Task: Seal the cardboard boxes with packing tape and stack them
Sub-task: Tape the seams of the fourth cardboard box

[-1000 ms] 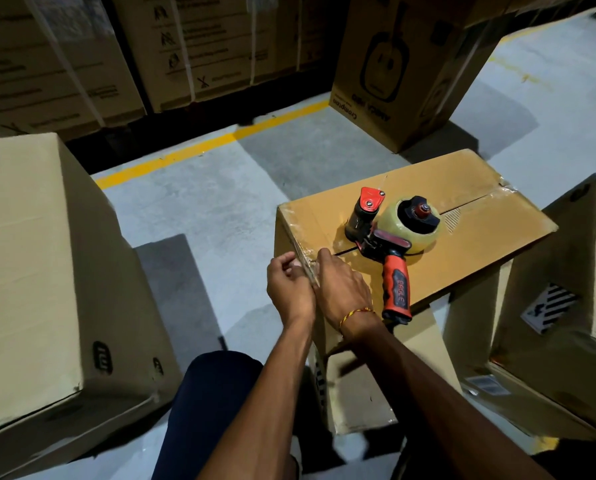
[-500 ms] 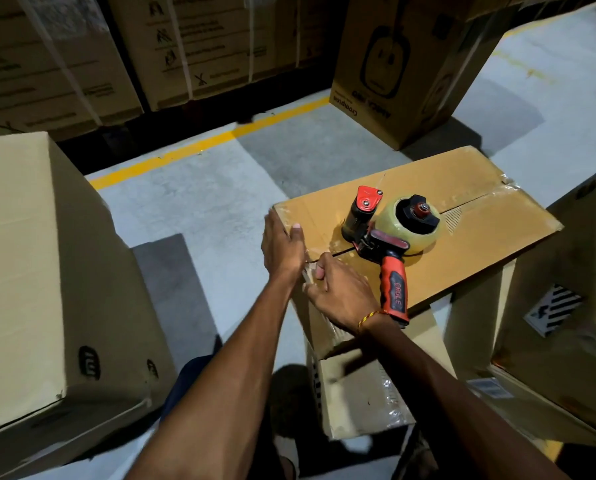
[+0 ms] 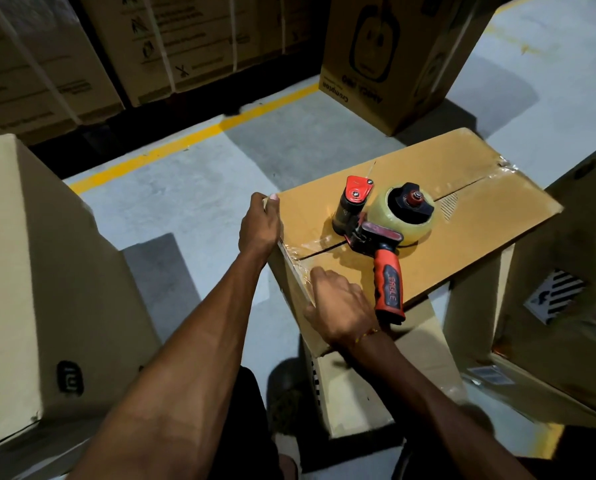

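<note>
"EAGLE" tape dispenser (image 3: 383,233) lies on cardboard box (image 3: 462,188).

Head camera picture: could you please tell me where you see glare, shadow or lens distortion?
Head view: glare glints off the clear tape at the box edges; the tape gun casts a soft shadow on the lid; the far stacked cartons sit in dimness; wide-angle bending bows the yellow floor line.

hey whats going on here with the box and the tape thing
A person is sealing a cardboard box. The left hand grips its near left corner, while the right hand presses clear tape along the near edge. The tape dispenser lies on the box top, unheld. The box rests on another box.
</note>
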A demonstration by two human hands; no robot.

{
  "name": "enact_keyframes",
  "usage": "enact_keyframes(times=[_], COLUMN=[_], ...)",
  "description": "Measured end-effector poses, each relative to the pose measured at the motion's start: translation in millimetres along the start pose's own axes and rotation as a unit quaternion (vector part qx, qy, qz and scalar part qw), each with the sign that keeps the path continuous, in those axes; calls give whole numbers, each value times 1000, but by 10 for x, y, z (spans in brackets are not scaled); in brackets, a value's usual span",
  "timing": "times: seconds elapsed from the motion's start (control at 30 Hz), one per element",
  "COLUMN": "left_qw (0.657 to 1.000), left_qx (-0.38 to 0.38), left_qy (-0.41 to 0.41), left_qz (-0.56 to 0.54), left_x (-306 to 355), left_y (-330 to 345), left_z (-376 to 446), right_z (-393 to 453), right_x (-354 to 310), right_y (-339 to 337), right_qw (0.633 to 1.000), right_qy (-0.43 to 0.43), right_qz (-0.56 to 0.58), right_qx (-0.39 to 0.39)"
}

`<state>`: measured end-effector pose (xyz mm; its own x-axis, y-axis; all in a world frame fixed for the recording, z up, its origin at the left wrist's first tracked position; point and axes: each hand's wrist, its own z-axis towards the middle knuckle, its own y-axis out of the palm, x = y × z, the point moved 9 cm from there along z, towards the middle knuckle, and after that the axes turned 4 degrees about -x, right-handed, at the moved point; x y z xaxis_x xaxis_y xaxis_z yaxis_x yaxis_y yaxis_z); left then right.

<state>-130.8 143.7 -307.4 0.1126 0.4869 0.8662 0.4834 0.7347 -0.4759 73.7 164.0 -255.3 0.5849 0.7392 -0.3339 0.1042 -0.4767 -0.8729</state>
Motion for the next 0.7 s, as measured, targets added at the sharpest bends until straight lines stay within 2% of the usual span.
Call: enact_keyframes(times=[0.07, 0.13, 0.23, 0.4, 0.57, 0.63, 0.7], left_qw=[1000, 999, 998, 989, 974, 969, 969], left_qx=[0, -8, -22, -61, -55, -97, -167], left_qy=[-6, -18, -42, -63, -45, -29, -21], left_qz=[19, 34, 43, 116, 216, 225, 179], left_x=[-4, -7, -25, 6, 6, -9, -5], left_y=[-17, -11, -12, 16, -17, 38, 139], left_z=[-7, -29, -49, -361, -825, -953, -1126], right_z=[-221, -472, -601, -677, -687, -723, -750], right_x=[49, 48, 149, 193, 343, 375, 399], right_y=[61, 87, 172, 154, 233, 199, 209], right_qw=[999, 994, 988, 980, 978, 973, 974], right_qy=[-4, -38, -64, -122, -133, -137, -122], right_qz=[-28, -40, -9, 67, 122, 143, 140], right_qx=[24, 91, 138, 141, 99, 118, 132])
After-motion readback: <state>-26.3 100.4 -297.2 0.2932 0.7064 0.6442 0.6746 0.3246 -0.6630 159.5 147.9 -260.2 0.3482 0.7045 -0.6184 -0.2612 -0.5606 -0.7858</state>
